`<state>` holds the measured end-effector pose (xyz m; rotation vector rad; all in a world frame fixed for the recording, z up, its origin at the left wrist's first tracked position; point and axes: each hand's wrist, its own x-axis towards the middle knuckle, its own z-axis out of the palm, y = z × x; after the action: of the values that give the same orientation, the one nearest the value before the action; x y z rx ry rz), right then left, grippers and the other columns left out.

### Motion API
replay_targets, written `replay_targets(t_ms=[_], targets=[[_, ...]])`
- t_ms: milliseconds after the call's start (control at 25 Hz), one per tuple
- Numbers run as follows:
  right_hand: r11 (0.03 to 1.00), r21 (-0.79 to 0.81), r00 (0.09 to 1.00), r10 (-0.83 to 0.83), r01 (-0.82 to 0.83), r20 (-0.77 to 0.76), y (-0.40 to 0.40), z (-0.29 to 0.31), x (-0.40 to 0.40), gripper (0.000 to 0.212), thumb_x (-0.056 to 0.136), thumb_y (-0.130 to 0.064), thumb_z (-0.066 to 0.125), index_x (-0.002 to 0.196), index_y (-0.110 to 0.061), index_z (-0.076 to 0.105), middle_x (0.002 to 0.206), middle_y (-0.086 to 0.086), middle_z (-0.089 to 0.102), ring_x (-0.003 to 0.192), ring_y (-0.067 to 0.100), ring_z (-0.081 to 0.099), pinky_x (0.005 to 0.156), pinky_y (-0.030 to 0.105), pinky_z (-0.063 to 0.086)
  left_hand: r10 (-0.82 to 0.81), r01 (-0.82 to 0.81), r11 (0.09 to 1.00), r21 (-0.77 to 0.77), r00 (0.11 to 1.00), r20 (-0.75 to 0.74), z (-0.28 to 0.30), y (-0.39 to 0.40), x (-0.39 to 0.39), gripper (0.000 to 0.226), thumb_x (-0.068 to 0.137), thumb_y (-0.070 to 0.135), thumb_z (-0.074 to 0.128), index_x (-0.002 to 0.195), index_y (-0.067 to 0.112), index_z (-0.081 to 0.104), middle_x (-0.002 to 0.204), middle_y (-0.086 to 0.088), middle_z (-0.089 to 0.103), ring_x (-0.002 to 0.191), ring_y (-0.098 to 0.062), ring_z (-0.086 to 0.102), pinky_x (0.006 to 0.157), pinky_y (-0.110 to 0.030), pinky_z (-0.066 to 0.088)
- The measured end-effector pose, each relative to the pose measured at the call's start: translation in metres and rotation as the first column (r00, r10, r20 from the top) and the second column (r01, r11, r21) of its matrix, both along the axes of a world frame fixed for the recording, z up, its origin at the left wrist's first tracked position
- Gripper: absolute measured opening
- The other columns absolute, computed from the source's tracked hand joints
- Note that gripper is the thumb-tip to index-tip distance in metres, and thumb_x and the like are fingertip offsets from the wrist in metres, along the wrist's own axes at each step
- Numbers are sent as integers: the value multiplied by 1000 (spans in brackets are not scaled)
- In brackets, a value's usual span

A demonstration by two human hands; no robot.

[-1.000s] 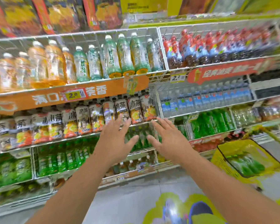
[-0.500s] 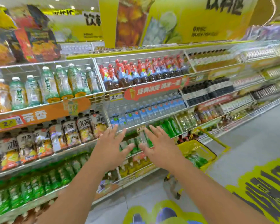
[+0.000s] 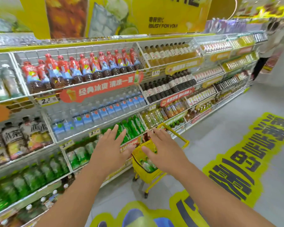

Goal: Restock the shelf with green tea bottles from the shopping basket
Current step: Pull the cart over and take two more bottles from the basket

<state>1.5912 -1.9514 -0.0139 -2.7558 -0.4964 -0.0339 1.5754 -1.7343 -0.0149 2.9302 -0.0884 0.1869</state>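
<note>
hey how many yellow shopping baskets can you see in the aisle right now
1. The yellow shopping basket stands on the floor against the shelf, behind the open, empty left hand and right hand, with green bottles inside. Others further down the aisle may be hidden.

Two bare hands, left hand, right hand, one yellow basket
</note>
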Motion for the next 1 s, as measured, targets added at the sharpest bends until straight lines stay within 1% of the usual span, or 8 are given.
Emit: replay_targets(t_ms=[160,240,400,560,640,760,880,1000], targets=[[999,-4,999,-45,45,-5,-26,-16,73,77,99,-68,32,163,-31,12,172,-6,3,158,17,-3,128,42,11,-16,17,1000,-13,999,32,-15,-27,85,80,94,75,30,162,36,10,170,3,-3,157,-21,0,127,-43,6],[997,-10,997,-71,71,5,-36,-23,118,77,99,-68,33,163,-31,12,172,-6,3,158,18,-1,127,44,14,-34,35,999,-31,998,54,-20,-39,137,80,95,74,30,162,35,8,170,3,-4,157,-22,-2,127,-43,6],[993,-20,992,-119,119,-31,-54,-25,193,76,99,-67,36,163,-34,13,172,-6,6,158,19,0,127,43,15,-104,107,993,-54,993,55,-20,-62,223,80,96,73,30,162,34,8,170,2,-7,156,-21,-3,126,-42,4],[992,-23,992,-122,121,-44,-66,-30,261,76,100,-67,33,163,-33,10,172,-5,5,158,19,-1,127,42,13,-104,107,992,-63,993,46,-21,-76,291,79,96,72,30,162,35,7,170,3,-8,156,-21,-4,125,-41,4],[995,-23,994,-95,93,-61,-71,-40,297,76,100,-67,32,164,-32,8,172,-5,3,158,18,-2,127,42,12,-81,84,994,-65,996,39,-31,-80,321,79,96,71,29,162,35,6,170,3,-8,156,-22,-4,125,-41,3],[999,-21,993,-42,40,-107,-82,-63,356,75,101,-66,33,164,-33,8,172,-7,0,158,17,-4,128,40,10,-15,18,997,-79,999,39,-60,-87,361,79,96,71,32,162,33,10,170,2,-4,156,-22,-1,125,-42,8],[997,-37,988,64,-70,-141,-93,-96,420,77,100,-66,35,164,-31,9,172,-6,2,158,17,-2,127,39,9,98,-97,991,-94,995,7,-97,-96,399,79,96,69,37,162,32,13,171,-1,-1,156,-24,4,125,-42,10],[978,-36,968,199,-207,-155,-103,-131,488,78,100,-66,36,164,-28,13,172,-2,7,158,19,2,127,42,14,253,-256,960,-112,967,-40,-133,-111,436,81,96,69,37,162,31,11,170,-2,-1,156,-27,6,124,-41,10]])
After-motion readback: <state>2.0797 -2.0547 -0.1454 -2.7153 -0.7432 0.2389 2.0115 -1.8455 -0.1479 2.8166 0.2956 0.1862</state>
